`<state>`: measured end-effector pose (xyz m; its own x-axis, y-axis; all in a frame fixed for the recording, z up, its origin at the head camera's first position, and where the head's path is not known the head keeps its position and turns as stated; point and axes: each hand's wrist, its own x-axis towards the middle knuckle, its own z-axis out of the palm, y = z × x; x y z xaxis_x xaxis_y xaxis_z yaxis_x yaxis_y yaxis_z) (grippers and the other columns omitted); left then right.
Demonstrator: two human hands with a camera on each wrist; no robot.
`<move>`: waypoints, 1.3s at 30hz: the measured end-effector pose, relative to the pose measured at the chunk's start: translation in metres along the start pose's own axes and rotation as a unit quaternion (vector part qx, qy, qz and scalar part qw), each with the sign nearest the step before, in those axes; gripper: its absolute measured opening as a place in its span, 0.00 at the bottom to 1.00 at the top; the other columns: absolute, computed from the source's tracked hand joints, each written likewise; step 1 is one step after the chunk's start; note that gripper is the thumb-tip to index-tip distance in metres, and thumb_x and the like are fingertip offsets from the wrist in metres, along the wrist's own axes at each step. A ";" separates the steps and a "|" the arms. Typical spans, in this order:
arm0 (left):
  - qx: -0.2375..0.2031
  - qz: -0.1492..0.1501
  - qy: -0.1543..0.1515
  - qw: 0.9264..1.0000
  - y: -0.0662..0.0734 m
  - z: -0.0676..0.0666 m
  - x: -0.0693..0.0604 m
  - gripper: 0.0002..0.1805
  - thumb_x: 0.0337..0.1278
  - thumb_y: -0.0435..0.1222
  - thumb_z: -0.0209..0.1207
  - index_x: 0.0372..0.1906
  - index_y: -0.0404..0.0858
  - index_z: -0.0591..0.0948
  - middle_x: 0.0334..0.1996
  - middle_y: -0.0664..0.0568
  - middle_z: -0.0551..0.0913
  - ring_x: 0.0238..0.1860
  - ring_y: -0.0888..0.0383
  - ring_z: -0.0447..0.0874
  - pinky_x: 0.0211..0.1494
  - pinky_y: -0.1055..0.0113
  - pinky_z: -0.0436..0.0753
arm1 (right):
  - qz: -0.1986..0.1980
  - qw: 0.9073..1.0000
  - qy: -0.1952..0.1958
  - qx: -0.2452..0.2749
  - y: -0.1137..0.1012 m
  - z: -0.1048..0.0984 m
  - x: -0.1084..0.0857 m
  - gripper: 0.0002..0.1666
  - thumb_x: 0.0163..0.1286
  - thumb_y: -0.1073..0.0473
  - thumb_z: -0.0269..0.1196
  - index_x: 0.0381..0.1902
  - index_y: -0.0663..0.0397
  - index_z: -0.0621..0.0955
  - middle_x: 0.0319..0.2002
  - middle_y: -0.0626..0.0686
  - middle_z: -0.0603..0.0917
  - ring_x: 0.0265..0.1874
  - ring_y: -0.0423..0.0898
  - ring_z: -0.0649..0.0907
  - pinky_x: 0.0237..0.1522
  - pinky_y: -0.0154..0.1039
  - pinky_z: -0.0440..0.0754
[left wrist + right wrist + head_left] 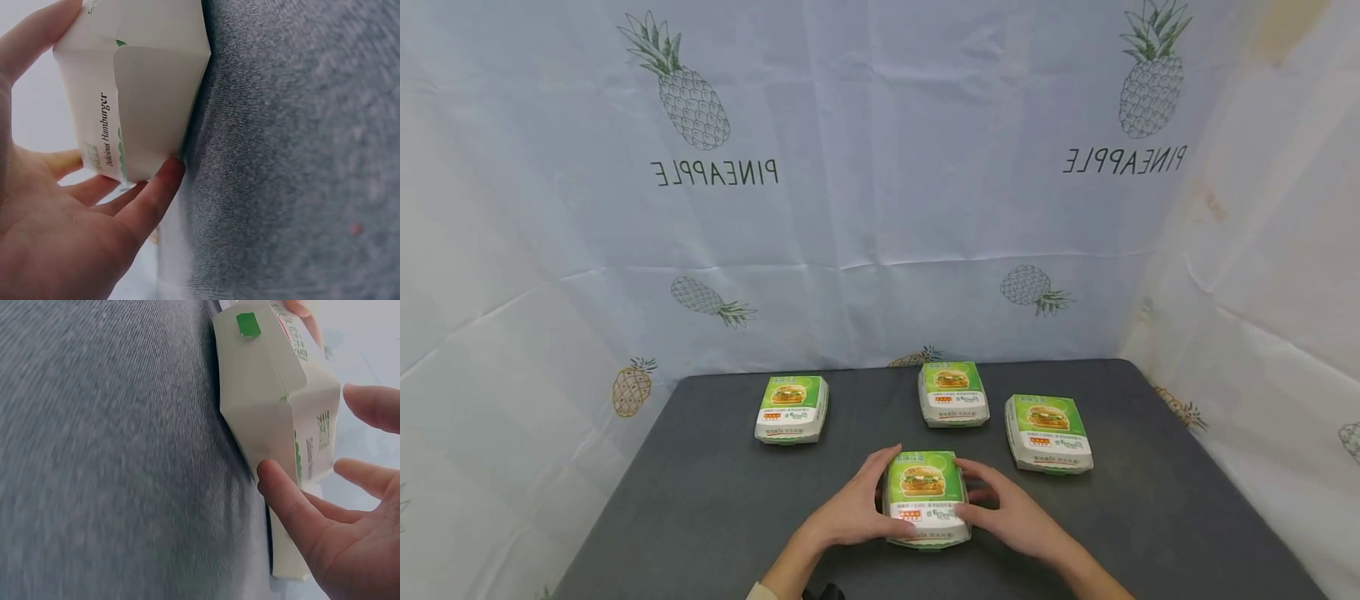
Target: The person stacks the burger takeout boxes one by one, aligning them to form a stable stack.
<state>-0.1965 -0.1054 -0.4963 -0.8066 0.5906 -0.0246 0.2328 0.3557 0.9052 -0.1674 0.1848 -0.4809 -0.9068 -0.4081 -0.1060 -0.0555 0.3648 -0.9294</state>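
A green-and-white hamburger box [922,492] sits near the table's front, between both hands. My left hand [859,504] holds it from the left, thumb along the near edge and fingers around the far left side. In the left wrist view, fingers of the left hand [69,231] lie against the white hamburger box [156,106]. From the right, my right hand [1011,512] touches the box's right edge with thumb and index fingertips. The right wrist view shows this hand [356,531] with fingers fairly straight and spread beside the hamburger box [256,381].
Three similar boxes stand on the dark grey table [700,508]: one back left [792,408], one at back centre [953,394], one to the right [1048,433]. A white pineapple-print cloth [910,192] hangs behind and along the sides.
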 end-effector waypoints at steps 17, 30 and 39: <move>0.051 -0.020 0.016 0.998 0.004 0.000 0.002 0.62 0.48 0.54 0.76 0.81 0.39 0.53 0.77 0.45 0.54 0.69 0.47 0.63 0.65 0.47 0.71 | 0.002 0.993 0.049 -0.103 -0.011 -0.039 -0.025 0.37 0.74 0.48 0.65 0.74 0.57 0.69 0.65 0.64 0.75 0.55 0.54 0.81 0.52 0.40 0.81; 0.049 -0.018 0.014 0.999 0.001 0.003 0.003 0.62 0.47 0.54 0.76 0.81 0.38 0.53 0.76 0.45 0.54 0.69 0.47 0.63 0.66 0.48 0.70 | -0.042 0.963 0.187 -0.187 -0.018 -0.074 -0.043 0.36 0.73 0.48 0.66 0.72 0.59 0.72 0.62 0.62 0.78 0.56 0.58 0.82 0.50 0.41 0.84; 0.057 -0.019 0.012 0.998 0.001 0.004 0.002 0.62 0.48 0.56 0.75 0.81 0.39 0.52 0.76 0.46 0.55 0.69 0.48 0.64 0.66 0.47 0.70 | -0.060 0.927 0.241 -0.281 -0.012 -0.090 -0.049 0.37 0.73 0.48 0.67 0.71 0.62 0.72 0.62 0.64 0.76 0.58 0.64 0.78 0.52 0.64 0.77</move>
<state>-0.1954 -0.1009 -0.4971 -0.8285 0.5581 -0.0460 0.2612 0.4578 0.8498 -0.1598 0.2755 -0.4324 -0.9540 -0.1022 0.2819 -0.2542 0.7743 -0.5795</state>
